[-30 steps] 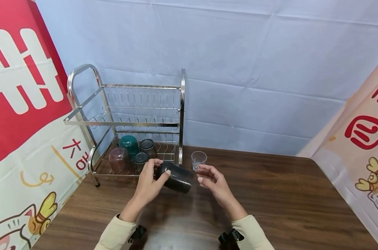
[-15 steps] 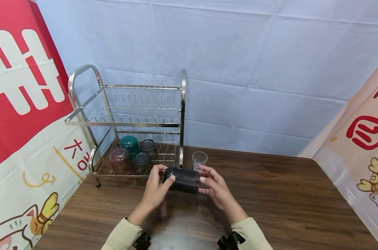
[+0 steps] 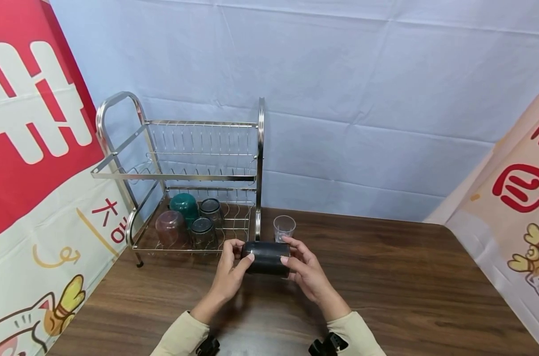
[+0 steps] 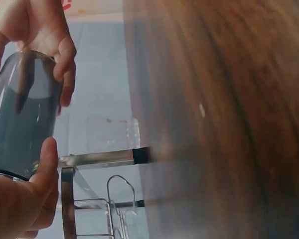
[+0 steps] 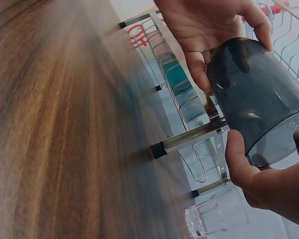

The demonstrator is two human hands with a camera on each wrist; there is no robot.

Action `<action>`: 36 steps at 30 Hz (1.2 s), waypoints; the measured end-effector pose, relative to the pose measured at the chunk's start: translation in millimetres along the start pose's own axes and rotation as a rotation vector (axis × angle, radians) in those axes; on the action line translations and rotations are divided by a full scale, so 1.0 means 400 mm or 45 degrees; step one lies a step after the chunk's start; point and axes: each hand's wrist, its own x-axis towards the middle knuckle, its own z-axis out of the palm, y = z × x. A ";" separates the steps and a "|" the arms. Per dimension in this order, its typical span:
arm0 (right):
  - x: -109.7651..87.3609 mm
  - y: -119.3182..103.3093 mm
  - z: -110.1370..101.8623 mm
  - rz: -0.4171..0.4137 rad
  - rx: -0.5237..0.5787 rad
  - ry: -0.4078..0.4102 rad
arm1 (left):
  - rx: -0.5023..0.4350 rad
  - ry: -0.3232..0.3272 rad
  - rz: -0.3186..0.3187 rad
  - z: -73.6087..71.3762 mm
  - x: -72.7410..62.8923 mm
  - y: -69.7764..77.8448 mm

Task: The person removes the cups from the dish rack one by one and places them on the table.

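A dark, see-through glass cup [image 3: 267,258] lies sideways in the air above the table, held between both hands. My left hand [image 3: 228,272] grips its left end, thumb on the near side and fingers partly hidden behind. At the other end my right hand [image 3: 308,272] holds it the same way, with the thumb on the near side. Both wrist views show the smoky glass of the cup [image 4: 22,114] with fingers at each end. Just behind the right fingers stands a small clear glass [image 3: 284,226] on the table.
A two-tier metal dish rack [image 3: 176,176] stands at the left back. Upside-down cups sit on its lower tier: a pinkish one [image 3: 170,228], a green one [image 3: 185,206] and two dark ones [image 3: 203,232]. The wooden table [image 3: 407,282] extends right; a pale cloth [image 3: 363,99] hangs behind.
The cup has moved right, away from the rack, and turned more level. My right hand has closed on its right end; my left hand has kept its hold.
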 end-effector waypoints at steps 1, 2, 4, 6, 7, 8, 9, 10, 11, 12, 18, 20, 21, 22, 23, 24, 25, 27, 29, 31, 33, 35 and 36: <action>0.000 0.001 0.001 0.005 -0.001 0.007 | -0.005 -0.007 0.004 0.001 -0.001 -0.001; -0.001 0.002 0.001 0.009 -0.003 0.014 | -0.011 -0.012 0.004 0.001 -0.001 0.000; -0.002 0.003 0.003 0.014 0.001 0.018 | -0.008 -0.025 0.001 0.000 0.000 0.003; -0.006 0.002 0.005 0.012 0.008 0.022 | 0.009 -0.053 -0.013 -0.006 0.002 0.009; -0.009 0.000 0.005 0.002 0.003 0.031 | 0.029 -0.075 -0.020 -0.010 0.002 0.013; -0.013 -0.002 0.007 -0.012 -0.004 0.042 | 0.051 -0.092 -0.025 -0.015 0.003 0.017; -0.017 -0.005 0.008 -0.025 -0.009 0.056 | 0.066 -0.112 -0.023 -0.021 0.004 0.022; -0.021 -0.008 0.009 -0.037 -0.017 0.068 | 0.080 -0.126 -0.025 -0.028 0.004 0.026; -0.025 -0.011 0.010 -0.047 -0.026 0.080 | 0.098 -0.138 -0.029 -0.034 0.003 0.030; -0.028 -0.014 0.011 -0.053 -0.037 0.090 | 0.118 -0.148 -0.026 -0.040 0.003 0.033; -0.030 -0.025 0.015 -0.016 -0.079 0.089 | 0.220 -0.192 0.001 -0.068 0.004 0.048; -0.031 -0.033 0.015 -0.020 -0.128 0.118 | 0.263 -0.207 0.042 -0.076 0.006 0.050; -0.031 -0.037 0.014 -0.028 -0.167 0.142 | 0.287 -0.212 0.069 -0.080 0.008 0.052; -0.033 -0.043 0.013 -0.039 -0.211 0.166 | 0.328 -0.215 0.099 -0.085 0.011 0.053; -0.034 -0.048 0.012 -0.050 -0.258 0.191 | 0.375 -0.219 0.136 -0.090 0.014 0.055; -0.035 -0.053 0.011 -0.061 -0.306 0.208 | 0.430 -0.220 0.173 -0.096 0.017 0.056; -0.036 -0.057 0.009 -0.076 -0.354 0.220 | 0.477 -0.224 0.208 -0.102 0.020 0.057; -0.037 -0.063 0.007 -0.104 -0.428 0.232 | 0.569 -0.227 0.260 -0.113 0.023 0.061; -0.035 -0.066 0.003 -0.128 -0.489 0.229 | 0.656 -0.227 0.296 -0.120 0.025 0.063; -0.034 -0.069 0.001 -0.151 -0.528 0.223 | 0.703 -0.221 0.316 -0.125 0.027 0.066; -0.034 -0.073 -0.002 -0.157 -0.564 0.223 | 0.745 -0.209 0.330 -0.127 0.031 0.067; -0.033 -0.079 -0.005 -0.160 -0.612 0.229 | 0.762 -0.202 0.349 -0.131 0.037 0.066; -0.034 -0.083 -0.007 -0.158 -0.637 0.231 | 0.768 -0.200 0.355 -0.133 0.039 0.066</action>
